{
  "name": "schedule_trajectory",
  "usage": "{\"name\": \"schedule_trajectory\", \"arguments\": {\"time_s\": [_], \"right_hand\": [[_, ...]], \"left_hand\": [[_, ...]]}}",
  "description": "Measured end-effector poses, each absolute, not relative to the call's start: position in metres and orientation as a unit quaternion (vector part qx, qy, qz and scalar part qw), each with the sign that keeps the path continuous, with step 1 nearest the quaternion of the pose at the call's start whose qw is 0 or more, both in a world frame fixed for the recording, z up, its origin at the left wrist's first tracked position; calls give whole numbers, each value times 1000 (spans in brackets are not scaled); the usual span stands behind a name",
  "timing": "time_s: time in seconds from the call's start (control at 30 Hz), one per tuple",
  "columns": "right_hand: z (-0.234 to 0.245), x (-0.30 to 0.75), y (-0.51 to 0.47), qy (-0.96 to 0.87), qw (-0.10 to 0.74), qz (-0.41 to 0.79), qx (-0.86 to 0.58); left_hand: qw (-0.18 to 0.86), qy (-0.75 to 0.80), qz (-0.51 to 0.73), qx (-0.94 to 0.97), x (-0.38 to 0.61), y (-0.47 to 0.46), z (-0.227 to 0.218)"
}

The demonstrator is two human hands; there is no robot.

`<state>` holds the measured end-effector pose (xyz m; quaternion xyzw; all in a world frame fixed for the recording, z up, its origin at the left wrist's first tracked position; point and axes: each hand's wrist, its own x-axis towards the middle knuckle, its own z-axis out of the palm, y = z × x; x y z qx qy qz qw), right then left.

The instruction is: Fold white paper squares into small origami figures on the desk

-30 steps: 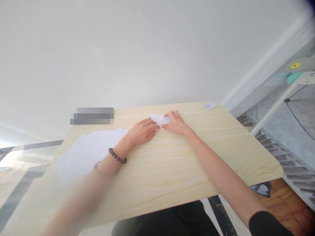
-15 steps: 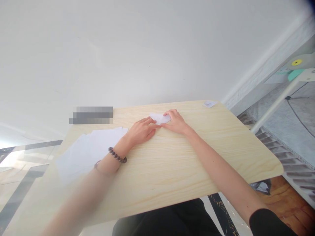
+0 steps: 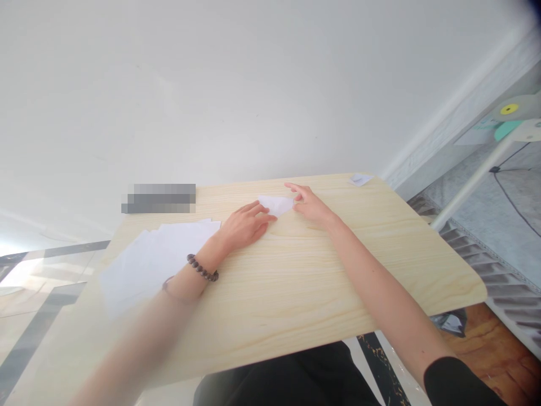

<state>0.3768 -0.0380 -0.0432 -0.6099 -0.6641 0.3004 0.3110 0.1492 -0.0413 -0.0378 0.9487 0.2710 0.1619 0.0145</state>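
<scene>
A small folded piece of white paper (image 3: 274, 204) lies on the light wooden table (image 3: 296, 276) near its far edge. My left hand (image 3: 245, 225), with a bead bracelet at the wrist, lies flat on the table with fingers stretched out, the fingertips pressing the paper's left end. My right hand (image 3: 310, 204) is at the paper's right end; its thumb and a finger pinch the corner while the forefinger points away to the left.
A loose stack of white sheets (image 3: 147, 262) lies at the table's left. A small scrap of paper (image 3: 359, 180) sits at the far right corner. A white wall stands behind the table, and a white stand (image 3: 477, 179) leans at the right.
My right hand has slid off the top of the folded paper to its right corner and lifted its fingers. My left hand has stayed where it was.
</scene>
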Motion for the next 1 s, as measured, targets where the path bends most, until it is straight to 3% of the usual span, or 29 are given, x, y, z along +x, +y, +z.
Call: {"name": "schedule_trajectory", "arguments": {"time_s": [0.33,0.7,0.9,1.0], "right_hand": [[-43,360,-45,-715,200,185,-644],[-36,371,-41,-685,261,291,-615],[-50,373,-37,-684,307,256,-609],[-55,368,-38,-698,278,212,-625]], "left_hand": [[3,266,162,950,150,-41,-39],[10,278,155,948,150,-43,-36],[15,277,161,947,150,-44,-36],[10,278,156,948,151,-45,-36]]}}
